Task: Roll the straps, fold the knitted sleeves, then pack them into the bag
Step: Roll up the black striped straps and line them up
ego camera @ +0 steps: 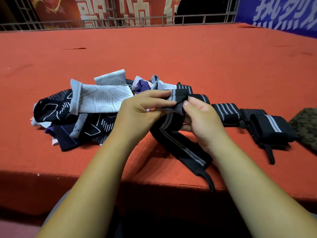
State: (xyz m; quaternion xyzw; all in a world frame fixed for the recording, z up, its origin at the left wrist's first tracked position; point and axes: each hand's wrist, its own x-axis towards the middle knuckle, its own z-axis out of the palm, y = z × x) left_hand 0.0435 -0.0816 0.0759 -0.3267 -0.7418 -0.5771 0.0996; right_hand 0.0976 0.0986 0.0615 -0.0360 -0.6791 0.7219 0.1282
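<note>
A long black strap with grey stripes [180, 145] runs from my hands down to the table's front edge, its thin loop hanging over. My left hand [142, 114] pinches the strap's folded upper end, and my right hand [200, 117] grips the same end from the right. Rolled black striped straps [226, 113] lie in a row to the right, another [271, 129] with a loose tail. A pile of knitted sleeves [96, 100], white, black and purple, lies to the left of my hands. The camouflage bag [307, 124] shows at the right edge.
Everything lies on a red cloth-covered table [171, 54]. A metal railing [120, 23] runs along its far side, with red and blue banners behind it. The table's front edge is just below my forearms.
</note>
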